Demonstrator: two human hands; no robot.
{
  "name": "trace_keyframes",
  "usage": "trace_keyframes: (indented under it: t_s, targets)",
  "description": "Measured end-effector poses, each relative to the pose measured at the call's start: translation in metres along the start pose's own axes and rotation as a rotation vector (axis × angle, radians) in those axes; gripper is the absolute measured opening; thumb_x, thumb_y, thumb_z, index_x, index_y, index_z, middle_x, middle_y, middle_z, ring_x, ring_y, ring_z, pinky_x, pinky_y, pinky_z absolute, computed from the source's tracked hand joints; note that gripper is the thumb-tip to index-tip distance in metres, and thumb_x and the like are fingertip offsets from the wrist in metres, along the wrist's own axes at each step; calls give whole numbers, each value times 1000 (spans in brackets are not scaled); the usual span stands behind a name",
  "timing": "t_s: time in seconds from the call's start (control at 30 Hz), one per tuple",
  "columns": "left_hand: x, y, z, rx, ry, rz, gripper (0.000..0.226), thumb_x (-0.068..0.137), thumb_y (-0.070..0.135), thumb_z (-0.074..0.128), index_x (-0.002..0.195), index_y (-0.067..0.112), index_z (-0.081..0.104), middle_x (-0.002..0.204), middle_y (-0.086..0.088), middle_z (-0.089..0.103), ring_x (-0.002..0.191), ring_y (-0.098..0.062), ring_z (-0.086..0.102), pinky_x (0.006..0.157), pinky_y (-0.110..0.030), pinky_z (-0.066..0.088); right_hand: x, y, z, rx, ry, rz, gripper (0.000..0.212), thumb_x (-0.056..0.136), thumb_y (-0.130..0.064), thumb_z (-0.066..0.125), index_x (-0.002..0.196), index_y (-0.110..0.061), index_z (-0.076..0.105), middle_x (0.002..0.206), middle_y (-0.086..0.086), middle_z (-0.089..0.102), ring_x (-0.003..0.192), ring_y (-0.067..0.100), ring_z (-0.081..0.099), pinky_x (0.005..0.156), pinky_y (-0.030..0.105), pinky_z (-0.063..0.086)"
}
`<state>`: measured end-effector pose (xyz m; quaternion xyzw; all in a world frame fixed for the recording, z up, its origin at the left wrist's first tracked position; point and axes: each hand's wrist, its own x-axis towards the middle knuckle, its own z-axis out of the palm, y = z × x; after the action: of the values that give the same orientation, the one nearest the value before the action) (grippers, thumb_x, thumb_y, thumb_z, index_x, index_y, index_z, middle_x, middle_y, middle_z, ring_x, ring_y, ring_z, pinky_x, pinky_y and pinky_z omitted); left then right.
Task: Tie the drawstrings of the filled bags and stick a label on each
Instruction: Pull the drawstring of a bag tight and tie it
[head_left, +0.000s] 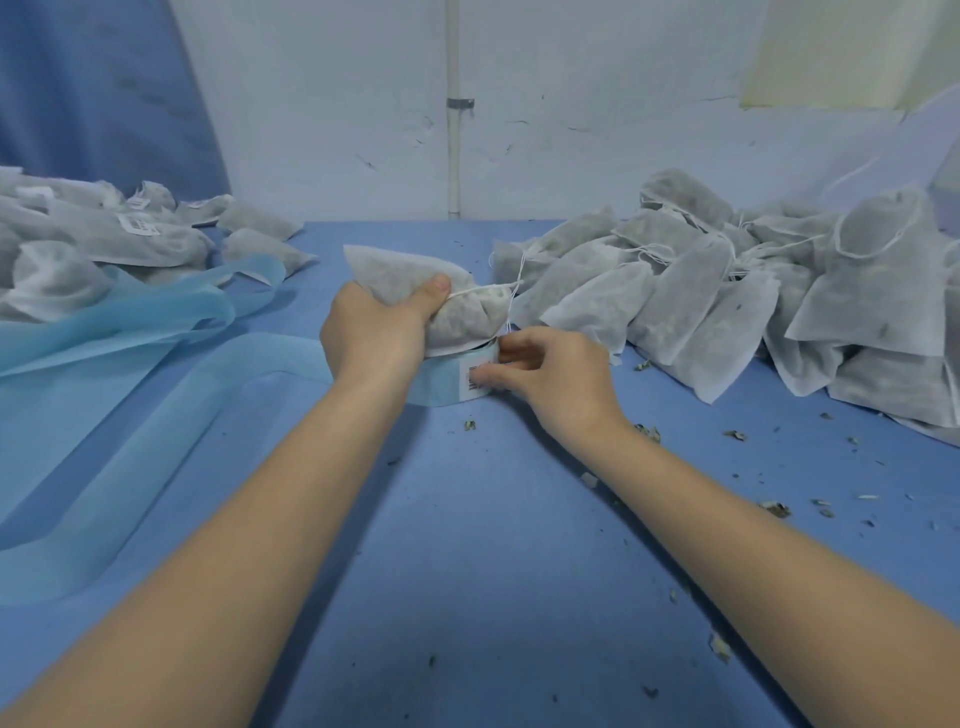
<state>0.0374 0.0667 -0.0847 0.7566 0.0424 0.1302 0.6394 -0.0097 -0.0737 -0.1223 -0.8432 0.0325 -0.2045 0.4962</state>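
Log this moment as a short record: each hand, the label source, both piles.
left hand: grips filled bag on top of the label roll
right hand: fingers at barcode label on label roll
left pile: bags, some labelled
right pile: bags, no labels visible, drawstrings loose

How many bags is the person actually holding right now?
1. The left hand grips one filled bag above the label roll; the right hand touches a label there, holding no bag.
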Motion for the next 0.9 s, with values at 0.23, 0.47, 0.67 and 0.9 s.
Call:
trace_keyframes:
  t_s: [0.23,0.47,0.67,0.9]
  targets:
    - [1,-2,2,-13,-27,-16,56,69,44,78,111,10,63,111,-6,66,107,-28,61,89,-45,52,-6,-2,1,-88,68,0,13,75,-24,81,72,-19,69,70,-5,68,72,12,65,70,17,49]
    - [-1,-3,3,66,26,22,56,72,49,75,110,10,62,112,-5,66,107,-27,59,92,-42,49,-13,-8,5,-360,45,-109,16,83,-30,72,75,-17,66,70,-11,59,75,10,58,70,18,41]
    - [-1,-2,2,73,18,42,54,72,48,75,109,10,64,109,-5,67,106,-26,61,93,-41,49,-23,-18,3,-428,-179,-305,17,79,-35,76,80,-19,69,90,-10,44,82,6,43,76,27,41]
    - [-16,9,1,-47,-80,96,52,63,43,83,104,15,66,101,0,70,98,-22,65,88,-42,52,-14,-54,-37,-177,-156,-318,18,74,-23,81,72,-26,63,83,-10,43,68,-12,43,67,8,33]
